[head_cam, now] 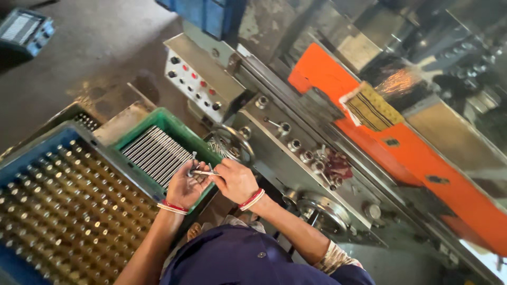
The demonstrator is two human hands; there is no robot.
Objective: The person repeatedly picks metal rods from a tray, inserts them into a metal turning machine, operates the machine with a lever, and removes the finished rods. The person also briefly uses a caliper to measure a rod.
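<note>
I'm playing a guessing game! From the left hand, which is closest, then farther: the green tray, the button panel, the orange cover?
1. Green tray, right under the left hand.
2. Button panel, beyond the tray.
3. Orange cover, far off to the right.

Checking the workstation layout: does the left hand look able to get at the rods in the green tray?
Probably yes: the left hand sits right over the green tray, whose rods lie uncovered, though it already holds a few rods.

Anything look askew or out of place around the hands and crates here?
Little stands out. A yellow patterned cloth lies crooked across the machine's orange guard, with sparks beside it. The rods in the green crate lie in neat rows; both hands hold thin metal rods.
</note>
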